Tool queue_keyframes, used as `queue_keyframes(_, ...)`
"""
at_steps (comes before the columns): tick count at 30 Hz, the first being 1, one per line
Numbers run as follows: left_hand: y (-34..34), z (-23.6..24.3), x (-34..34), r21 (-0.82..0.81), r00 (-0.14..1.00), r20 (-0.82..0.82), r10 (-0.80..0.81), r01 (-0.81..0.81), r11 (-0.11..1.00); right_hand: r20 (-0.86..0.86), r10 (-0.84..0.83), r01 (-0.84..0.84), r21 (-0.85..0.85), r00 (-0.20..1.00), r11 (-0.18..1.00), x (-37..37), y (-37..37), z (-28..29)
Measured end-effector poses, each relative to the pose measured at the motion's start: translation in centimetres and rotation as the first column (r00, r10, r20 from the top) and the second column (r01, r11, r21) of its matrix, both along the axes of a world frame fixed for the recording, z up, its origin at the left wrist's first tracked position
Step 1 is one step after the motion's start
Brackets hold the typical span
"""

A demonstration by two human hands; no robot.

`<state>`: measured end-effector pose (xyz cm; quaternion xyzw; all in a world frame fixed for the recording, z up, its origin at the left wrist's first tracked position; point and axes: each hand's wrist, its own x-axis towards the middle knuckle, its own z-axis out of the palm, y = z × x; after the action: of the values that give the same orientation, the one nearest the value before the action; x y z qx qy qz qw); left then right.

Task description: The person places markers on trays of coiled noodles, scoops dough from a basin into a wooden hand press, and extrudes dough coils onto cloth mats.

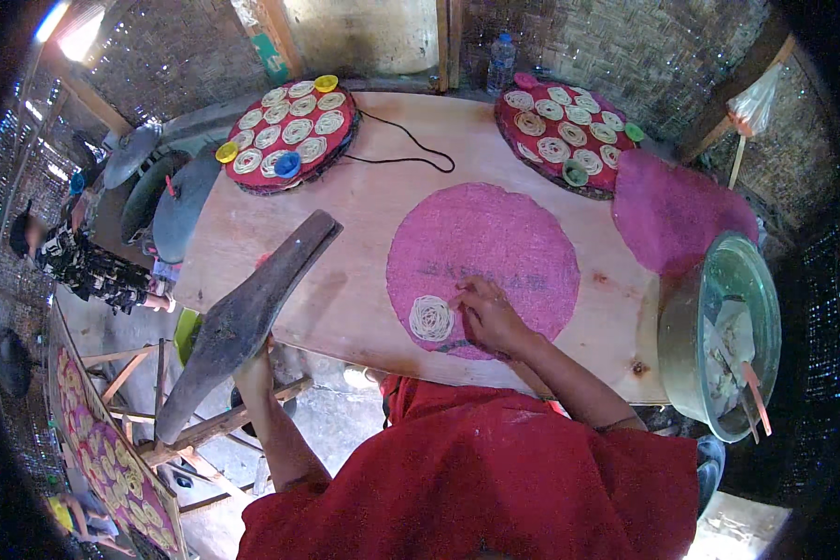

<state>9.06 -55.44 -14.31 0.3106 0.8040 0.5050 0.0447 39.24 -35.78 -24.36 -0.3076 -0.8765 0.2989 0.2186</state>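
Observation:
My left hand (255, 371) grips a long dark wooden tool (243, 322), wide in the middle and tapered toward both ends. The tool is held tilted over the table's front left edge and hides most of my fingers. On the table lies a round pink cloth (495, 229) with a coiled nest of pale, noodle-like strands (431, 319) near its lower left edge. My right hand (490, 317) hovers over the cloth just right of the nest, fingers bent and somewhat apart, with the fingertips close to the nest's edge. I see nothing held in it.
Two round red-covered trays (322, 107) (569, 110) with several nests and small coloured cups stand at the back of the wooden table (364, 215). Another pink cloth (677, 210) and a green tub (686, 345) are at right. A person (89, 261) is at far left, above a rack of nests (112, 453).

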Motion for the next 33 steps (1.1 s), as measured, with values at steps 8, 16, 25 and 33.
queue_keyframes(8,-0.5,-2.5,-1.7,-0.294,0.994,-0.103,-0.036,0.004,0.956,-0.075,-0.044,0.042,-0.032,0.996,0.999,0.3,0.5,1.1)
queue_keyframes(16,6.9,-4.2,8.6,-0.114,0.656,-0.285,-0.699,0.701,0.704,-0.308,0.054,0.044,0.302,0.95,0.952,2.6,1.3,13.8)
queue_keyframes(25,11.8,2.5,18.2,0.025,0.014,0.667,-0.745,0.999,0.041,0.177,-0.009,0.066,-0.314,0.984,0.947,11.4,5.7,15.1)
queue_keyframes(33,19.5,9.1,24.2,-0.059,-0.283,0.467,-0.838,0.935,-0.349,-0.107,0.525,-0.384,0.561,0.844,0.733,9.7,-2.6,33.1)
